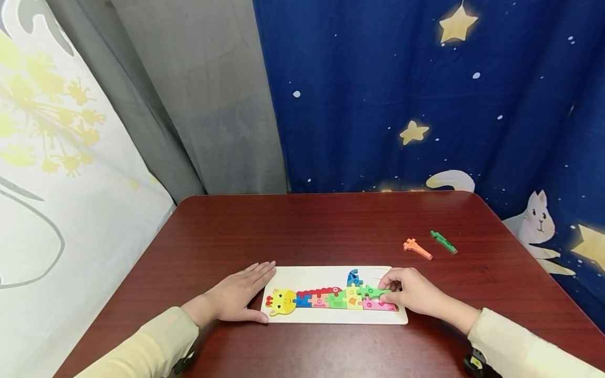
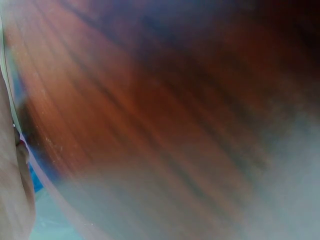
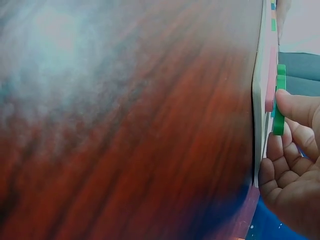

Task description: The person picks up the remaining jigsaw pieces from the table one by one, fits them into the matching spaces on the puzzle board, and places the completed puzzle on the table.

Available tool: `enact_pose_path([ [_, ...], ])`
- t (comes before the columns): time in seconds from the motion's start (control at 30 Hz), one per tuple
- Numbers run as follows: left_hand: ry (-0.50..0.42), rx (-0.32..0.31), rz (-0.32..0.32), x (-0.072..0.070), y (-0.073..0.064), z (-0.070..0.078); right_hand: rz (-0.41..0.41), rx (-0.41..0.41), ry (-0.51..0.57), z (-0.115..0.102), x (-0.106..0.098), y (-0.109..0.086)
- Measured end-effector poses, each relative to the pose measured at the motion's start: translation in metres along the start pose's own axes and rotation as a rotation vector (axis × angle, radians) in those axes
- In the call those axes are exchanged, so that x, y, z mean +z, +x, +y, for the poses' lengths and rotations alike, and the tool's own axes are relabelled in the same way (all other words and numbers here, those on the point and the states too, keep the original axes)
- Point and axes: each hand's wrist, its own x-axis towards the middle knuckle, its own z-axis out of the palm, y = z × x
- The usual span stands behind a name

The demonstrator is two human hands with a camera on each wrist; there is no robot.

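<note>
A white puzzle board [image 1: 312, 317] lies on the brown table, bearing a giraffe of colourful jigsaw pieces with a yellow head [image 1: 283, 302] at the left. My right hand [image 1: 410, 290] pinches a light green puzzle piece [image 1: 373, 292] between thumb and fingers, over the board's right part. In the right wrist view that green piece [image 3: 280, 100] stands slightly proud of the board, above the pink piece [image 3: 270, 80]. A blue piece [image 1: 353, 277] sits at the upper right of the giraffe. My left hand [image 1: 243, 295] rests with straight fingers along the board's left edge.
An orange puzzle piece [image 1: 418, 249] and a dark green puzzle piece [image 1: 444, 242] lie on the table [image 1: 302, 226], beyond the board to the right. A blue starry curtain [image 1: 368, 105] and a grey one [image 1: 212, 105] hang behind the table's far edge.
</note>
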Motion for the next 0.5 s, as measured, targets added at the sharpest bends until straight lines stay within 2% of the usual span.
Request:
enact_pose_path([
  [0.27,-0.001,0.01,0.03,-0.0003,-0.0009,0.0005,0.0,0.016,0.002,-0.0005,-0.001,-0.0008],
  [0.5,-0.002,-0.001,0.006,-0.0005,-0.0006,0.0002,-0.013,0.001,0.013,0.0006,-0.0016,-0.0007],
])
